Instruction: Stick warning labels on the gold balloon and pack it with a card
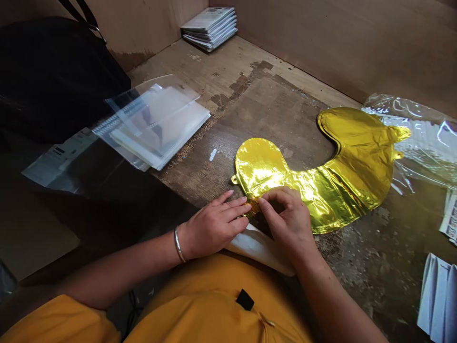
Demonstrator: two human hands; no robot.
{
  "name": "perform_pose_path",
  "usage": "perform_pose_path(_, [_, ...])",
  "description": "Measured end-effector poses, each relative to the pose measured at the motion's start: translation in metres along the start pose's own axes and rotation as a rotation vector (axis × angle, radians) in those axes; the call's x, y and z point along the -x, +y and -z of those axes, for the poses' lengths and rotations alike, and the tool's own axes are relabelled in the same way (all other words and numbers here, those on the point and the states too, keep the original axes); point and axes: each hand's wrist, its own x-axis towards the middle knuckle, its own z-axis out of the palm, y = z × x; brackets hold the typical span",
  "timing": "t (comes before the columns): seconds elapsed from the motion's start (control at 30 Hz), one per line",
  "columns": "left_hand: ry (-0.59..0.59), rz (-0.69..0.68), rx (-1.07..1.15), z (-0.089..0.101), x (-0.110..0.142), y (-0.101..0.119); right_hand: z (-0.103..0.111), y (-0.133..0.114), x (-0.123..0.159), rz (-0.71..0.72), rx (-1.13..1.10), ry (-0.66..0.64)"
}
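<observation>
A flat gold foil balloon (342,186) with a curved outline and small tabs lies across the worn tabletop. At its near left edge, my left hand (217,221) rests with fingers stretched out, the fingertips touching the foil. Thumb and forefinger of my right hand (291,219) pinch the balloon's near edge, just right of the left fingertips. The exact fold of foil between them is partly hidden. Beneath both hands, near the table's front edge, lies a whitish sheet (259,243), partly covered by them.
Clear plastic sleeves (160,126) lie at the left beside a black bag (53,76). A stack of folded papers (209,28) sits in the back corner. Clear plastic packaging (424,138) lies at the right, with folded paper (437,295) nearer. A small white scrap (213,155) lies mid-table.
</observation>
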Motion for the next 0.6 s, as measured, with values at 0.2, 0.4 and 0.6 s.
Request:
perform_pose_path(0.2, [-0.009, 0.000, 0.006, 0.0005, -0.0001, -0.0009, -0.0006, 0.0007, -0.0015, 0.009, 0.031, 0.003])
perform_pose_path(0.4, [-0.010, 0.005, 0.011, -0.0005, 0.0003, -0.0007, -0.0018, 0.0029, -0.0021, 0.009, 0.043, -0.010])
perform_pose_path(0.6, [-0.015, -0.006, 0.000, 0.0016, -0.0006, -0.0011, -0.0042, 0.0024, -0.0031, 0.044, 0.111, -0.011])
